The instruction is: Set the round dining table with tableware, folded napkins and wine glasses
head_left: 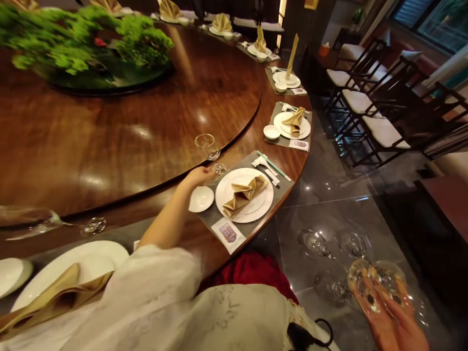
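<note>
My left hand (200, 176) reaches over the wooden table, its fingers closed at the foot of a clear wine glass (220, 169) that stands upright. The glass is above a place setting with a small white dish (201, 199) and a white plate (219, 201) bearing a folded gold napkin (244, 195). Out to the right, over the floor, my right hand (389, 307) grips several upside-down wine glasses (317, 242) by their feet, stems between the fingers and bowls hanging away from it.
Another wine glass (94, 226) stands at the left setting. A round turntable (120, 141) carries green miniature trees (84, 39). More settings with gold napkins (294, 121) follow the table's curved edge. Dark chairs with pale seats (383, 130) stand at right on the tiled floor (310, 190).
</note>
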Motion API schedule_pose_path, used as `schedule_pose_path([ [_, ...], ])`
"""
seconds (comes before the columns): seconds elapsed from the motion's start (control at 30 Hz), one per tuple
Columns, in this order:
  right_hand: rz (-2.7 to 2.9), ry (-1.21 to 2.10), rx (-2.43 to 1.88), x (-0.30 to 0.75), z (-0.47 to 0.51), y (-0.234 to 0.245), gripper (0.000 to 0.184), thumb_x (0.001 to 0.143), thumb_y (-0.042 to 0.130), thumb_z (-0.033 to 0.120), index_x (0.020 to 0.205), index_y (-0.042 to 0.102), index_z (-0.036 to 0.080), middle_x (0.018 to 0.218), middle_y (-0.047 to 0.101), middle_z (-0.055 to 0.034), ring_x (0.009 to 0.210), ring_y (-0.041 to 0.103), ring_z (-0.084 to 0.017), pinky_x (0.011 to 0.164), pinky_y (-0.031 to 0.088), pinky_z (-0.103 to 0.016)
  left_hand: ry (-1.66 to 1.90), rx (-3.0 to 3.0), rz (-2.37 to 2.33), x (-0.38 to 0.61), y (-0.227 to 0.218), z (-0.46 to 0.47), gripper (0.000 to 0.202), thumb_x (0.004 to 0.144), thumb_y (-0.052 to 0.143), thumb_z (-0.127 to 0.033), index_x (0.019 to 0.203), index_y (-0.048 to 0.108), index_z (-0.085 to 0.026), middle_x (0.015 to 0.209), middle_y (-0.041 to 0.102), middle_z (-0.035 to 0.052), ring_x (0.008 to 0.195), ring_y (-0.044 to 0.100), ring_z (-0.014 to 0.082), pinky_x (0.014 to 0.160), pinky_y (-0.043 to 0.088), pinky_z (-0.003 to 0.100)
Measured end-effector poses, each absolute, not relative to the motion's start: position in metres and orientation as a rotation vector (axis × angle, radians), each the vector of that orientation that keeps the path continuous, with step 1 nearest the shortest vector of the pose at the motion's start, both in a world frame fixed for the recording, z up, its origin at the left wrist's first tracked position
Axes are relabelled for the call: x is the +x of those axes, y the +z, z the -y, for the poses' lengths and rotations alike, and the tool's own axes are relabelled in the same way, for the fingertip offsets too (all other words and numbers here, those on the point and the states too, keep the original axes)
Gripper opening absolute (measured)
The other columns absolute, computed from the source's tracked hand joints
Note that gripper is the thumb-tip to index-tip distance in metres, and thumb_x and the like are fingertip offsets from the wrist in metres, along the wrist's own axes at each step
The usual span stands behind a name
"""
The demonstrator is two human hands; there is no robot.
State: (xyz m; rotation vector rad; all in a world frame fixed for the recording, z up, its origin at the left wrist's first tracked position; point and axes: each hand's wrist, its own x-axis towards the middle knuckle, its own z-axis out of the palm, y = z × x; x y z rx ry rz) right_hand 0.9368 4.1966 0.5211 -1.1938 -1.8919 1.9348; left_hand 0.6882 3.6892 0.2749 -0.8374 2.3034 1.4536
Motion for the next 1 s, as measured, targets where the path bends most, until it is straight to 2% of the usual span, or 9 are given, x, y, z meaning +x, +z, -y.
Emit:
schedule_pose_path([
  [0.13, 1.739, 2.085, -1.138, 0.863, -4.193, 0.54, 0.063, 0.074, 0.079, 0.022, 0.131, 0.061, 0.045, 0.127, 0.072, -0.004, 0.128, 0.064, -0.032, 0.101, 0.05, -0.072, 1.778, -0.155, -1.672, 0.742, 0.351, -3.814, 0.052, 0.076, 0.074, -0.066, 0.095, 0.073, -0.017, 0.075, 0.066, 0.0035, 0.056, 0.053, 0.0117, 0.048, 0.037, 0.021],
  [0.23, 1.723, 2.296, -0.944, 0.815, -4.196, 0.54, 0.058, 0.076, 0.078, 0.019, 0.126, 0.062, 0.042, 0.122, 0.073, -0.0033, 0.122, 0.067, -0.03, 0.102, 0.046, -0.076, 1.775, 0.272, -0.85, 0.759, 0.39, -3.953, 0.066, 0.077, 0.074, -0.071, 0.122, 0.07, -0.023, 0.081, 0.068, 0.0047, 0.054, 0.049, 0.0105, 0.045, 0.029, 0.021],
  [0.37, 1.725, 2.471, -0.754, 0.759, -4.205, 0.528, 0.054, 0.079, 0.077, 0.018, 0.125, 0.062, 0.041, 0.125, 0.072, -0.0036, 0.118, 0.069, -0.028, 0.105, 0.045, -0.073, 1.95, -0.022, -0.217, 0.725, 0.407, -4.071, 0.044, 0.083, 0.074, -0.063, 0.092, 0.068, -0.02, 0.066, 0.051, -0.0033, 0.05, 0.039, 0.0071, 0.048, 0.025, 0.019],
  [0.5, 1.717, 2.574, -0.762, 0.692, -4.228, 0.51, 0.059, 0.078, 0.079, 0.017, 0.128, 0.06, 0.042, 0.129, 0.071, -0.0049, 0.119, 0.069, -0.03, 0.104, 0.046, -0.073, 2.081, -0.203, 0.02, 0.652, 0.398, -4.097, 0.022, 0.091, 0.073, -0.041, 0.092, 0.066, -0.02, 0.064, 0.042, -0.0058, 0.05, 0.038, 0.0057, 0.05, 0.029, 0.015],
  [0.63, 1.672, 2.646, -0.896, 0.611, -4.266, 0.495, 0.067, 0.077, 0.081, 0.02, 0.133, 0.056, 0.047, 0.129, 0.071, -0.0043, 0.121, 0.068, -0.03, 0.104, 0.046, -0.072, 2.321, -0.164, -0.264, 0.558, 0.378, -4.084, 0.035, 0.082, 0.081, -0.048, 0.088, 0.065, -0.018, 0.063, 0.049, -0.0045, 0.053, 0.045, 0.0073, 0.054, 0.039, 0.018],
  [0.7, 1.701, 2.651, -0.926, 0.572, -4.29, 0.491, 0.068, 0.077, 0.083, 0.024, 0.135, 0.056, 0.048, 0.13, 0.071, -0.004, 0.122, 0.068, -0.03, 0.103, 0.049, -0.071, 2.475, -0.219, -0.601, 0.498, 0.365, -4.057, 0.04, 0.078, 0.082, -0.052, 0.086, 0.065, -0.017, 0.061, 0.053, -0.0034, 0.053, 0.048, 0.0086, 0.055, 0.041, 0.019],
  [0.8, 1.806, 2.602, -0.919, 0.521, -4.325, 0.491, 0.066, 0.079, 0.083, 0.028, 0.135, 0.056, 0.05, 0.13, 0.071, -0.0028, 0.123, 0.067, -0.031, 0.102, 0.052, -0.067, 2.515, -0.486, -1.297, 0.399, 0.34, -3.986, 0.039, 0.084, 0.075, -0.053, 0.084, 0.065, -0.016, 0.06, 0.057, -0.0016, 0.054, 0.051, 0.0099, 0.058, 0.042, 0.02],
  [0.9, 1.963, 2.462, -0.918, 0.478, -4.351, 0.496, 0.062, 0.082, 0.08, 0.032, 0.135, 0.056, 0.053, 0.133, 0.069, 0.0002, 0.128, 0.064, -0.031, 0.104, 0.054, -0.063, 2.274, -0.807, -1.999, 0.313, 0.308, -3.905, 0.035, 0.093, 0.062, -0.048, 0.084, 0.067, -0.014, 0.063, 0.06, 0.0004, 0.06, 0.054, 0.013, 0.063, 0.044, 0.023],
  [1.0, 2.132, 2.279, -0.95, 0.441, -4.37, 0.498, 0.051, 0.084, 0.077, 0.038, 0.127, 0.059, 0.058, 0.132, 0.07, 0.0054, 0.132, 0.061, -0.031, 0.103, 0.056, -0.062, 1.796, -1.093, -2.403, 0.254, 0.272, -3.853, 0.028, 0.095, 0.059, -0.039, 0.084, 0.069, -0.016, 0.069, 0.066, 0.0037, 0.075, 0.061, 0.018, 0.074, 0.046, 0.026],
])
